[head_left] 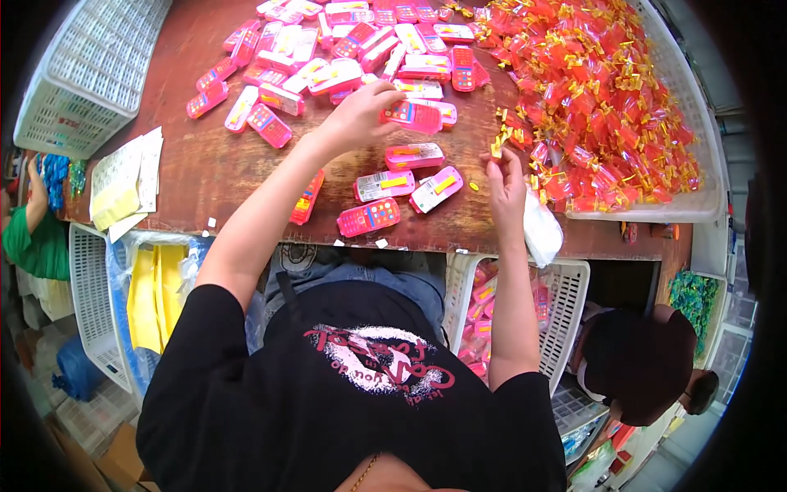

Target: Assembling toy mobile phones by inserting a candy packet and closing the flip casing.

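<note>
My left hand (361, 115) reaches over the brown table (205, 172) and grips a pink toy phone (412, 115) at the edge of a big heap of pink toy phones (328, 49). My right hand (504, 176) pinches a small yellow piece (496, 148) beside a pile of small red packets with yellow tags (598, 98). Three loose pink toy phones (385, 184) lie on the table between my hands, one of them face up near the front edge (368, 217).
A white tray (697, 123) holds the red packets at right. A white basket (90, 74) stands at far left, paper sheets (123, 180) beside it. Below the table edge sit white baskets (566, 303) with pink toys. Another person's head (639, 361) is at lower right, and a person in green (37, 238) at left.
</note>
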Demonstrator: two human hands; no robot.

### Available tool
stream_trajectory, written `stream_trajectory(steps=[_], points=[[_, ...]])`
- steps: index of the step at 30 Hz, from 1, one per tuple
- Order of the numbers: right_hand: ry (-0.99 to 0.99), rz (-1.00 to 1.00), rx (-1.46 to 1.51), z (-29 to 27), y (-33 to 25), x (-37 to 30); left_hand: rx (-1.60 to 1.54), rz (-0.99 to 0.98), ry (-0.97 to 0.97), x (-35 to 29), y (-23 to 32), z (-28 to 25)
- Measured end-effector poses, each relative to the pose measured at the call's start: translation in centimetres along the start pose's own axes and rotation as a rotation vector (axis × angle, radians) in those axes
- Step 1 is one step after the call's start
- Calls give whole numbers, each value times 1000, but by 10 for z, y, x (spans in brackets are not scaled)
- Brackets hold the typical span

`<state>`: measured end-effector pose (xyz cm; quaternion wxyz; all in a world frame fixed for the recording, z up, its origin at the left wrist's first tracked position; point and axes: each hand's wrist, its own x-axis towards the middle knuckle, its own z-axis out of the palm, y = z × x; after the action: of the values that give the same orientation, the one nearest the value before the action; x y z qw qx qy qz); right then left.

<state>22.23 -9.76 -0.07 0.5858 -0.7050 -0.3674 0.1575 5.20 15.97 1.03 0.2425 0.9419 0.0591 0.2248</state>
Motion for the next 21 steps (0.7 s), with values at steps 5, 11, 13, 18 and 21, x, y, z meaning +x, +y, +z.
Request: stream_trajectory(steps=[5, 11, 13, 18, 21], points=[[-10, -42, 82, 26, -63, -11, -487, -155, 44, -23, 42, -14], [-184, -40, 79, 74, -67, -41, -1533, -466, 234, -49, 88, -9], [-122, -183, 0, 75, -67, -44, -1691, -502, 280, -61, 88, -6], [-128, -435, -177, 65, -90, -34, -1477, -505, 85, -71, 95, -5], [-155, -471, -241, 55, -91, -34, -1482, -551, 64, -69, 96, -11]])
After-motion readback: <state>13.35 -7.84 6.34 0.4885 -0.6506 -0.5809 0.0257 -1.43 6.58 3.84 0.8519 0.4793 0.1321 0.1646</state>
